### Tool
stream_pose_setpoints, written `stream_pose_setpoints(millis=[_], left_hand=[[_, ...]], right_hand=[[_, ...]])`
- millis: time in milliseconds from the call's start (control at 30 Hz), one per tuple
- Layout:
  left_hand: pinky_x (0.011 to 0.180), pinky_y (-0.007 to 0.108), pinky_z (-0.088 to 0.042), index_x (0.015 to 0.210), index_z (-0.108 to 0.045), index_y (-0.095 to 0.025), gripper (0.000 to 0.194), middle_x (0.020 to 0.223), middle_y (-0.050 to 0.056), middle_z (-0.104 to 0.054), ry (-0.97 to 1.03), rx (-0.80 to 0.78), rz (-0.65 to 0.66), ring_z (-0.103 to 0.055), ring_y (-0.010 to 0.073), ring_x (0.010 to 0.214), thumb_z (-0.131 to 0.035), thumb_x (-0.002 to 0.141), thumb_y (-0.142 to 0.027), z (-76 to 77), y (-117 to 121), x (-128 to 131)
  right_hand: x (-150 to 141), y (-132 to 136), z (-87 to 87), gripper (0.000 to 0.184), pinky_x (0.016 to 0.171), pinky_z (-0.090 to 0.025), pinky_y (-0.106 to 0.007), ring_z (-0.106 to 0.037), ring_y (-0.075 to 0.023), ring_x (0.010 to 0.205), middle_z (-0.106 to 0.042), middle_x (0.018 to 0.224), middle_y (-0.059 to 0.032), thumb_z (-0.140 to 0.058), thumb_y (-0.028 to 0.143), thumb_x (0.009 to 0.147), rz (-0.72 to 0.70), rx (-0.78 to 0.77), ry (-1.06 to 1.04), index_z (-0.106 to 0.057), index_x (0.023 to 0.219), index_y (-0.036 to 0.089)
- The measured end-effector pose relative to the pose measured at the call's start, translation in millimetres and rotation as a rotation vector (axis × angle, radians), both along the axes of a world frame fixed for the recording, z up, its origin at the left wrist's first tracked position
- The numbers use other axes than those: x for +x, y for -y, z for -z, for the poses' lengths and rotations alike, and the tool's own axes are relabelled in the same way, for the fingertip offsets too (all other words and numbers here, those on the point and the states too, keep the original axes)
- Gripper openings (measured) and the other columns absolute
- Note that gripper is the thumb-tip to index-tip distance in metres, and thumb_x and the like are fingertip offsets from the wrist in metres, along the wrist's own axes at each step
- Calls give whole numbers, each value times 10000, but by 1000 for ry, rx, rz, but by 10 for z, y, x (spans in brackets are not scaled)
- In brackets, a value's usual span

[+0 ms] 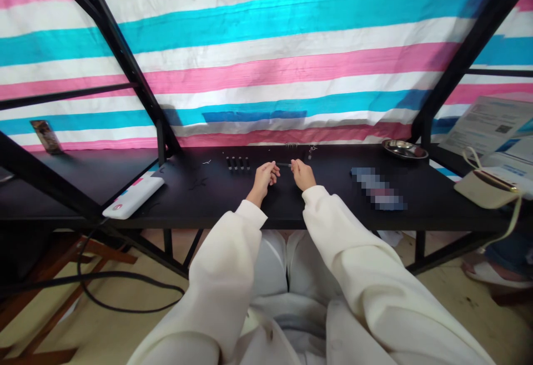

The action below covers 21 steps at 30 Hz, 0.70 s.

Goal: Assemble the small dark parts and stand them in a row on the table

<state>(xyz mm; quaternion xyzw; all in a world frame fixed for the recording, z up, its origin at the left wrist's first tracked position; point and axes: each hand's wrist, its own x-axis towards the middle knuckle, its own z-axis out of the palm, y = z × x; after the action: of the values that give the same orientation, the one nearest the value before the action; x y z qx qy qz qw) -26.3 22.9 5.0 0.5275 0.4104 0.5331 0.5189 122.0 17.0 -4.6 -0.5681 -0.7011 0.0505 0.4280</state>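
Observation:
Above the black table [333, 209], a thin dark rod [283, 164] with a lighter, metal-looking right end spans the gap between my hands; its exact kind is too small to make out. The fingertips of my left hand [265, 181] are closed at its left end. My right hand [303, 175] pinches the other end, fingers curled. Left of my hands stand several short black cylinders with silvery ends [237, 163] in a row. Tiny pieces [291, 145] lie at the back edge, and a few small metallic bits [310, 152] sit beyond my right hand.
A white oblong case [134, 196] lies at the left by a black frame post [125, 60]. To the right are a shiny metal dish [405, 149], a blurred-out flat item [378, 189] and a beige bag [486, 188]. A striped sheet [270, 37] hangs behind.

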Motion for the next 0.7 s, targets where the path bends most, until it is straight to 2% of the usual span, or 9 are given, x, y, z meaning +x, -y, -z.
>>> stream_pose_setpoints(millis=[133,367,700], left_hand=[[326,176,-207,662,-531,-136,336,542,-1,-527,-30,17,-3,-417,41,350,-541,771,-454,12,-6,10],[363,179,-267,706,-495,-165,256,530,-39,-518,-126,227,-130,-377,33,333,-523,793,-405,43,9,34],[363,181,-276,738,-522,-160,275,531,-37,-507,-143,264,-114,-386,38,343,-536,777,-432,65,-4,24]], right_hand=[[0,-6,8,389,628,-345,-223,-551,-136,611,-604,674,-34,-230,353,932,4,-2,26,-512,712,201],[-10,25,-30,388,620,-332,-228,-568,-153,651,-603,676,-44,-251,339,933,90,-42,96,-546,724,199],[-20,23,-40,380,604,-313,-235,-564,-153,639,-611,681,-50,-271,324,934,137,-77,119,-564,731,192]])
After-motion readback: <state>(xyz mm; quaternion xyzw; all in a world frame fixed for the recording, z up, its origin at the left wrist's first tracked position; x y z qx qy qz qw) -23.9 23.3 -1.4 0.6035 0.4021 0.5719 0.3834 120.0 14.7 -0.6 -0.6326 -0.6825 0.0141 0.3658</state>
